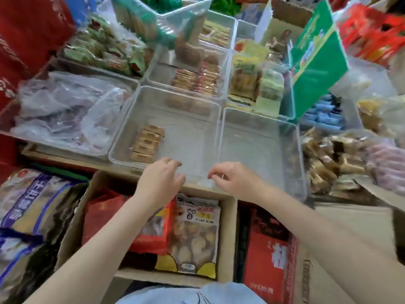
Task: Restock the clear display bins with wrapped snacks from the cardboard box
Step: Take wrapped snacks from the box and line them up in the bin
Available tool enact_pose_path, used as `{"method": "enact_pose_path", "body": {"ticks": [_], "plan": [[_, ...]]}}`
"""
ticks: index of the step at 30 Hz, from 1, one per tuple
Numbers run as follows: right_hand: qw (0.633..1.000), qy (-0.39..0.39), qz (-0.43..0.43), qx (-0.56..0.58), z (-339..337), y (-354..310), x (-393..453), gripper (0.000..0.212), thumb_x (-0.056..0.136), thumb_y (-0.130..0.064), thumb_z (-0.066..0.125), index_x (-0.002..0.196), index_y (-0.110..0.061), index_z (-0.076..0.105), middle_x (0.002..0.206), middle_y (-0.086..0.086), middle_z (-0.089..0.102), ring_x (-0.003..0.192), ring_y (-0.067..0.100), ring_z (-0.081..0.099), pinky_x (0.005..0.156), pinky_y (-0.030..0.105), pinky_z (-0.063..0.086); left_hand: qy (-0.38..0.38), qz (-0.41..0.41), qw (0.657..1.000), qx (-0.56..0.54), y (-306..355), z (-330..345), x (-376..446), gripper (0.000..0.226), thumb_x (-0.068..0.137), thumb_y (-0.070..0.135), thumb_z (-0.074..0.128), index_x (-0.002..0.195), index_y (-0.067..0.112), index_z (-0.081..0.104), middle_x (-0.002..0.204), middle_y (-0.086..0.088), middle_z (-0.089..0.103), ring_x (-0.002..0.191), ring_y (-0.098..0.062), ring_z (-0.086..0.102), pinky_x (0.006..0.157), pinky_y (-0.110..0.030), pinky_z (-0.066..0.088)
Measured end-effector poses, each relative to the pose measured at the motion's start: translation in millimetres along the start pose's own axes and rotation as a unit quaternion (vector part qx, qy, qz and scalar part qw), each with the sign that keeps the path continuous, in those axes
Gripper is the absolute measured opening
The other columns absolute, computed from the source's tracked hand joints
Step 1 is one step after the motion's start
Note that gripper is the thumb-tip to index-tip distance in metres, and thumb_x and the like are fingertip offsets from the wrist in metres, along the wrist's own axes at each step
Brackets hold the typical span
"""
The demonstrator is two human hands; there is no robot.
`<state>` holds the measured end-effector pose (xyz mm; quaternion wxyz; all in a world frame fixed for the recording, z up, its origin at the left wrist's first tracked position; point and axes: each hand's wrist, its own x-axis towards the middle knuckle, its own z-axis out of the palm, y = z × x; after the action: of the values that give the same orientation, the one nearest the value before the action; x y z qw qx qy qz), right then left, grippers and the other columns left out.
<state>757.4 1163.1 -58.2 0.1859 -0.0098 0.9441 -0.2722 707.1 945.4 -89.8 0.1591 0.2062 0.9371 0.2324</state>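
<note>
A clear display bin [190,137] in the middle holds a short stack of brown wrapped snacks [148,142] at its left side. To its right stands another clear bin [258,150] with nothing visible in it. My left hand [161,179] and my right hand [230,177] hover at the near rim of the middle bin, fingers loosely curled, holding nothing. Below them sits the cardboard box [228,216] with a red bag [153,229] and a clear bag of round pastries [196,235].
More clear bins behind hold wrapped biscuits [198,76] and green packets [105,49]. A bin of crumpled plastic bags [65,113] lies left. A green carton [315,60] leans at the right. Brown wrapped snacks [328,159] pile at the far right. A red box [267,255] stands lower right.
</note>
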Motion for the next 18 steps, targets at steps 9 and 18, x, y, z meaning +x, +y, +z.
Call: {"method": "enact_pose_path", "body": {"ticks": [9,18], "plan": [[0.939,0.332,0.081,0.042,-25.6,131.0,-254.9,0.025,0.087,-0.008,0.049,0.097,-0.01,0.072,0.089,-0.002,0.068,0.076,0.003,0.051,0.069,0.025,0.039,-0.142,0.251,0.955,-0.075,220.2,137.6,-84.4,0.045,0.099,0.034,0.057,0.143,0.027,0.05,0.145,0.006,0.046,0.13,-0.014,0.049,0.1,-0.027,0.041],[0.943,0.261,0.204,-0.007,-13.7,250.7,-390.5,0.021,0.1,-0.017,0.048,0.11,-0.017,0.066,0.105,-0.001,0.066,0.091,0.017,0.062,0.074,0.036,0.055,-0.144,0.276,0.935,-0.167,349.0,204.8,-146.6,0.055,0.097,0.047,0.053,0.149,0.052,0.034,0.162,0.03,-0.002,0.147,0.002,0.005,0.116,-0.036,0.021]]}}
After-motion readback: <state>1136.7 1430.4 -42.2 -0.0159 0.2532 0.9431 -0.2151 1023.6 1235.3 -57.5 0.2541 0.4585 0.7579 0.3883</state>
